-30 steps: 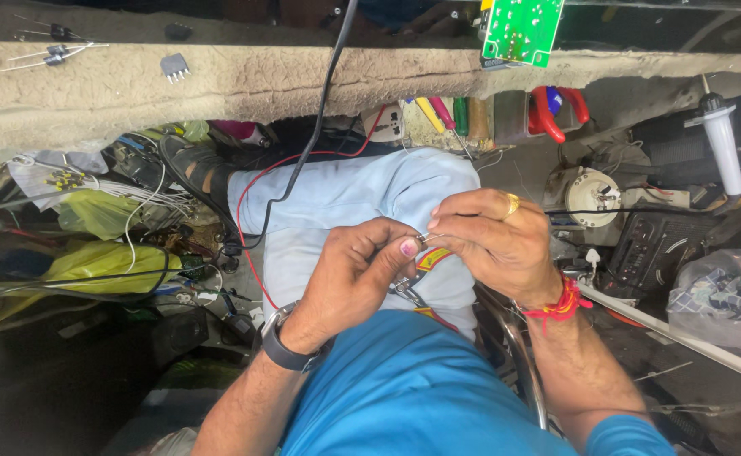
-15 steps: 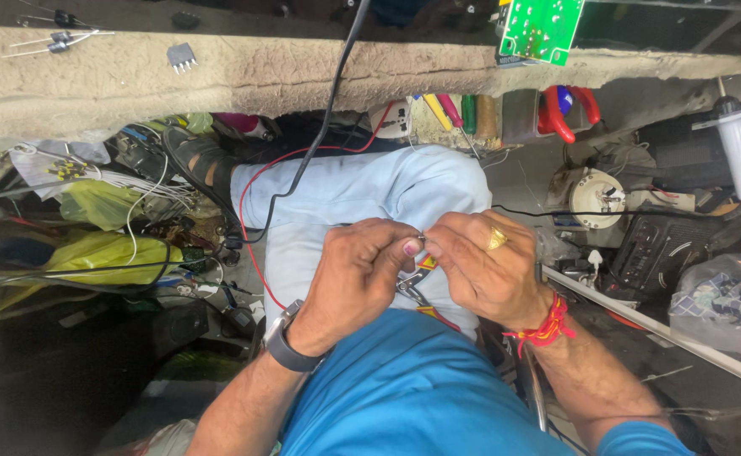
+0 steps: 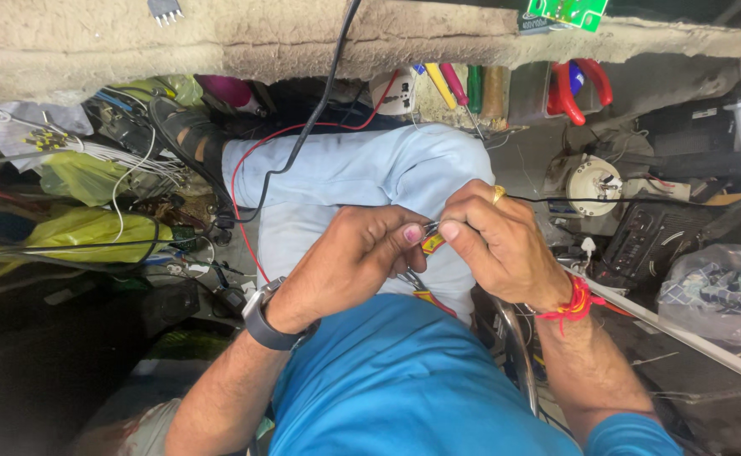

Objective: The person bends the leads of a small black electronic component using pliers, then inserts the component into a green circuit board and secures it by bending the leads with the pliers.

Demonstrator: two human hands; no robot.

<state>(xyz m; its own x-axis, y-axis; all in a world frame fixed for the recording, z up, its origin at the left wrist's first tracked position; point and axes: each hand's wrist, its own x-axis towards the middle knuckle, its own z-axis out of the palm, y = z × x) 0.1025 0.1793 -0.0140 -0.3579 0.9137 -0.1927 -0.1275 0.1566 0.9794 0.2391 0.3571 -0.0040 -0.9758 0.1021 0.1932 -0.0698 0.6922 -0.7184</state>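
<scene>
Electronics repair workshop: screwdrivers (image 3: 453,84), pliers (image 3: 575,88), circuit board (image 3: 566,12), loose wires (image 3: 125,156).

Both hands (image 3: 425,249) drawn closer over the lap, right hand (image 3: 497,241) lowered slightly, small yellow-red part (image 3: 432,243) perhaps pinched tighter

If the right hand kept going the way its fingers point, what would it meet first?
The right hand points leftward across the lap, so it would likely meet the left hand first; both already pinch the small orange part between their fingertips.
</scene>
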